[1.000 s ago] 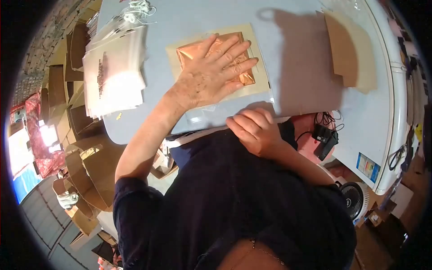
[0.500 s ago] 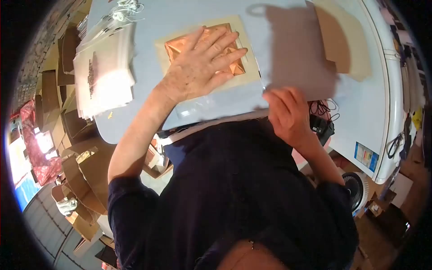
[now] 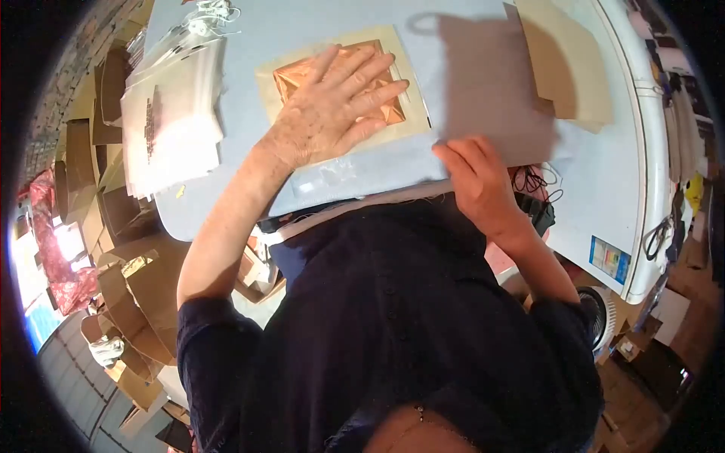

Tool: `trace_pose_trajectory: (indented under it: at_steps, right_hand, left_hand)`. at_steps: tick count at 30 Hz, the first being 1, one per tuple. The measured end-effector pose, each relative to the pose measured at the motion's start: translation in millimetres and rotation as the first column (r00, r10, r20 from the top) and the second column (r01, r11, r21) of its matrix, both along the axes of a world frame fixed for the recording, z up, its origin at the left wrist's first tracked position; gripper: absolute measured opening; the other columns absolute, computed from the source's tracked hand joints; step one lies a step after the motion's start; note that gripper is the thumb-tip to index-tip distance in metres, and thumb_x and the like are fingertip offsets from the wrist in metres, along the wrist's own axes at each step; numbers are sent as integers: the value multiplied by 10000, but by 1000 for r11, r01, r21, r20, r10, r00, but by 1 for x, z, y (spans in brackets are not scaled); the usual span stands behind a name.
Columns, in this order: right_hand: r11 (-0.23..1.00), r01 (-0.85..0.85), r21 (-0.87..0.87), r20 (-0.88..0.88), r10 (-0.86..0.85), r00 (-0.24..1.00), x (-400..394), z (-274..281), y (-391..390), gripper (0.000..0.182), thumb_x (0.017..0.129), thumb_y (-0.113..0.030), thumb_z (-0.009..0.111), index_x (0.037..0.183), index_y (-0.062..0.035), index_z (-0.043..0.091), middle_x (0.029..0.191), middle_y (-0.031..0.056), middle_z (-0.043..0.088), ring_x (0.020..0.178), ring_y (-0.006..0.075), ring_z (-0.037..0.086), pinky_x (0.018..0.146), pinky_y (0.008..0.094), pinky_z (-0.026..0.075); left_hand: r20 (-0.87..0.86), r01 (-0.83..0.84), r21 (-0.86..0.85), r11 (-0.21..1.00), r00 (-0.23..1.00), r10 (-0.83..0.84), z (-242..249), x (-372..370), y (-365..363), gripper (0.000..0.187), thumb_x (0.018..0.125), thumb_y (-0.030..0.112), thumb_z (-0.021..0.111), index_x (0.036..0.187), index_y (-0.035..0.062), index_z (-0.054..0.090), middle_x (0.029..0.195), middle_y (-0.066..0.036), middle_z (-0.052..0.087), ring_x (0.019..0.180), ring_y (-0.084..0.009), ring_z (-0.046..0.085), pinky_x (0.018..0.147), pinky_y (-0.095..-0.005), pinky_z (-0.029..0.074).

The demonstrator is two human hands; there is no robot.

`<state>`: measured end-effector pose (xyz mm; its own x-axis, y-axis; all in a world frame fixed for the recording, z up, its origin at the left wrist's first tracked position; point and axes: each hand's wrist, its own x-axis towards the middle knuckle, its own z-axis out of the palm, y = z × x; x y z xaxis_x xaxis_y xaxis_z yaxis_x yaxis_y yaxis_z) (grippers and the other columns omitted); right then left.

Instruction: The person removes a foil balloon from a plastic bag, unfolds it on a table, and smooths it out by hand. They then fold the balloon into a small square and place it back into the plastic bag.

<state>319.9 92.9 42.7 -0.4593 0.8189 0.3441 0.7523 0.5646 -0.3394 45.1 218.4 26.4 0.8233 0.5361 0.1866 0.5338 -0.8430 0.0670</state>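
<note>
My left hand lies flat with fingers spread on a shiny copper-coloured square piece. Beneath that piece is a cream sheet, partly covered by the hand. A clear film or bag seems to reach past the sheet's right side. Lower right of the sheet, my right hand has its thumb and fingers pressed together near the sheet's corner; what they hold, if anything, is too small to make out.
A stack of printed translucent bags lies at the table's left, with white strings above it. Cream and brown sheets lie at the upper right. Black cables sit beside my right wrist. Cardboard boxes stand lower left.
My right hand has shifted slightly left and up, its fingers still together. My left hand stays flat on the copper-coloured piece. The whole view has moved a little.
</note>
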Motion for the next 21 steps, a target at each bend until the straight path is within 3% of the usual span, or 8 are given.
trace_pose_trajectory:
  at_steps: [3,6,9,15,21]
  right_hand:
    - [998,-55,5,31,55,998,7,-4,-2,307,816,37,640,1122,26,666,1083,130,621,1004,317,601,898,413,536]
    - [997,3,-72,-95,-10,995,5,0,3,361,786,120,604,1127,22,674,1083,136,629,958,350,605,842,428,538]
    - [1000,-1,-31,-13,1,1000,-3,5,5,350,766,122,612,1099,26,658,1075,144,622,942,358,611,831,440,536]
    - [994,-9,-108,-121,-4,993,5,5,8,232,831,94,637,1044,1,636,1004,143,620,907,365,619,803,440,532]
    - [1000,-8,-6,-25,7,1000,-6,-1,27,169,824,42,707,946,-4,599,914,128,575,862,317,616,751,407,538]
  left_hand:
    - [7,2,-9,1000,1000,-1,-1,-1,0,565,1087,509,434,1607,287,439,1705,-65,333,1590,-292,259,1314,-569,129]
    - [13,2,-16,1000,1000,-2,0,0,0,565,1084,499,446,1606,285,440,1705,-65,333,1590,-293,257,1313,-571,129]
    - [11,2,-16,1000,1000,-2,-1,0,-1,567,1078,488,461,1606,284,441,1705,-63,334,1590,-293,257,1312,-572,131]
    - [12,1,-10,1000,1000,-1,2,0,2,571,1072,475,474,1608,282,437,1704,-72,336,1589,-294,260,1313,-568,123]
    - [2,-5,-13,1000,1000,5,1,0,0,569,1081,478,450,1616,286,420,1704,-72,334,1589,-293,258,1314,-570,114]
